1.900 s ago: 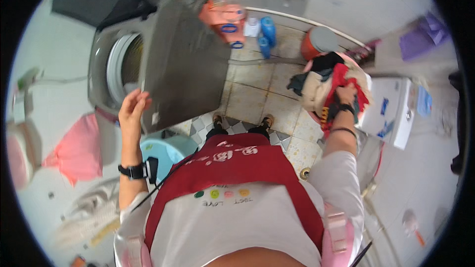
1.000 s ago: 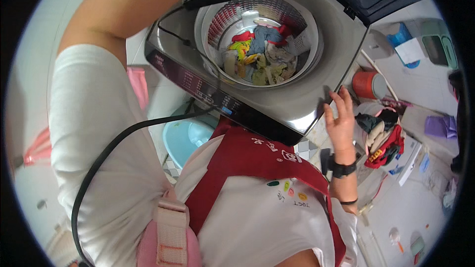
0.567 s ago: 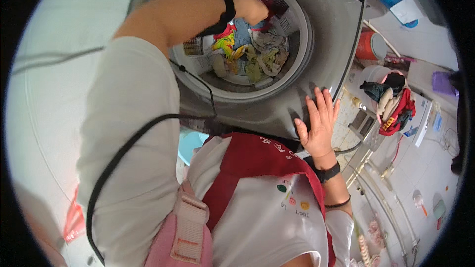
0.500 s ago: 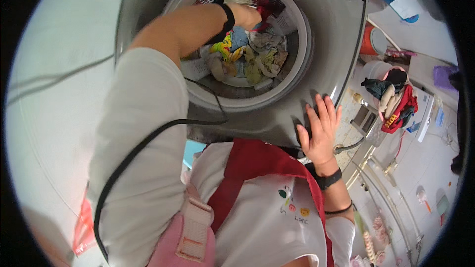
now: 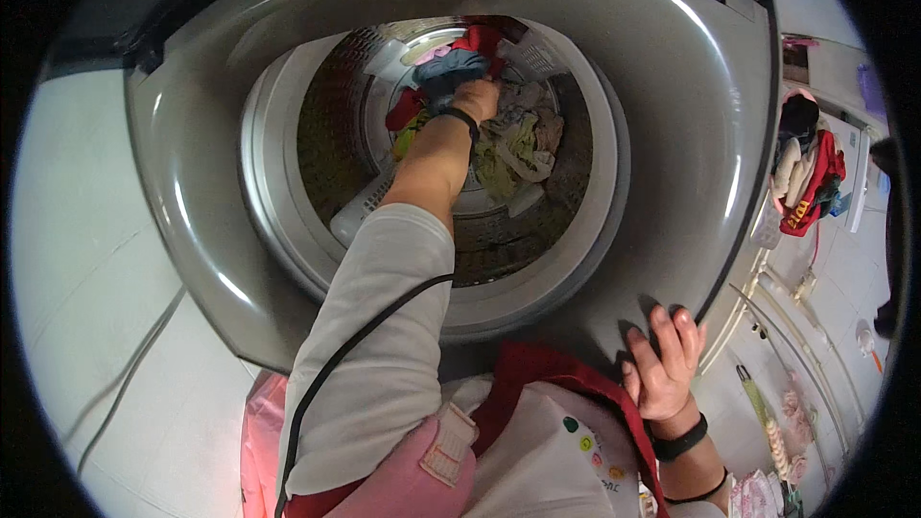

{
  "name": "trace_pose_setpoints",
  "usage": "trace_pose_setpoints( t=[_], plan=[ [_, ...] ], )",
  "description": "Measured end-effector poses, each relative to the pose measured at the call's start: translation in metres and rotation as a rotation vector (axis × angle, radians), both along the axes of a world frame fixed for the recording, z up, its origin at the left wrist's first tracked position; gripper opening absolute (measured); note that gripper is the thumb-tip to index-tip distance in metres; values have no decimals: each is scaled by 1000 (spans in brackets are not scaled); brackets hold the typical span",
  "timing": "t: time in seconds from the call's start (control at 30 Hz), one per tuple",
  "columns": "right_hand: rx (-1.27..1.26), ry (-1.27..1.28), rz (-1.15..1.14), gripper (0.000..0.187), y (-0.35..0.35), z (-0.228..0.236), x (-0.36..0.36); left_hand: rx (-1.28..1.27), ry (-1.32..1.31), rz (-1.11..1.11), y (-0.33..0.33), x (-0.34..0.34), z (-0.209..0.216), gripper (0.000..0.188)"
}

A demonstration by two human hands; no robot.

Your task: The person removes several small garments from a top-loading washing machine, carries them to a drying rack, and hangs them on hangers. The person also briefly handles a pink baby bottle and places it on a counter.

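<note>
1. Here, the left hand (image 5: 477, 99) reaches deep into the drum (image 5: 331, 125) of a grey top-loading washing machine (image 5: 686, 149), its arm slanting in from the lower left.
2. That hand sits against the clothes at the bottom, right by a dark blue-grey garment (image 5: 451, 69); its fingers look curled, but they are partly hidden, so I cannot tell whether they grip any cloth.
3. The clothes lie bunched around the hand: red cloth (image 5: 482, 41) beyond it, a yellow-green piece (image 5: 408, 139) to its left, and crumpled greyish fabric (image 5: 523, 101) to its right.
4. A pale green piece (image 5: 494, 171) lies just nearer the wearer.
5. The right hand (image 5: 665, 367) is open, fingers spread, resting at the machine's front right edge.
6. Both wrists wear black bands, and a black cable (image 5: 365, 331) runs along the white left sleeve (image 5: 379, 259).
7. Beyond the machine's right side sits a heap of laundry (image 5: 806, 168), with red, cream and dark pieces, beside a white box (image 5: 856, 158).
8. At the lower left hangs a pink plastic bag (image 5: 264, 441), next to the pale wall.
</note>
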State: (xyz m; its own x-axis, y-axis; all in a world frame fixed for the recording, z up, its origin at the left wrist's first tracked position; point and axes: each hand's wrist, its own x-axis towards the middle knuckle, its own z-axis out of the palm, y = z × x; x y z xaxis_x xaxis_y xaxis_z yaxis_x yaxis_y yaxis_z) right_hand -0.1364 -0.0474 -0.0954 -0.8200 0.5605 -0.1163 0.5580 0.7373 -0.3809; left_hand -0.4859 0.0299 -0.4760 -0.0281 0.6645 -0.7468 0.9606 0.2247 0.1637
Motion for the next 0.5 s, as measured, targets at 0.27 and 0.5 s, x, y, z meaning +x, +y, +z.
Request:
trace_pose_setpoints(
  t=[0.27, 0.5],
  plan=[
    [74, 60, 9, 28, -2, -18, 4, -161, -84, -172, -42, 31, -88, 39],
    [61, 46, 2, 30, -3, -11, 2, -535, -511, -219, -70, 70, -23, 44]
  ],
)
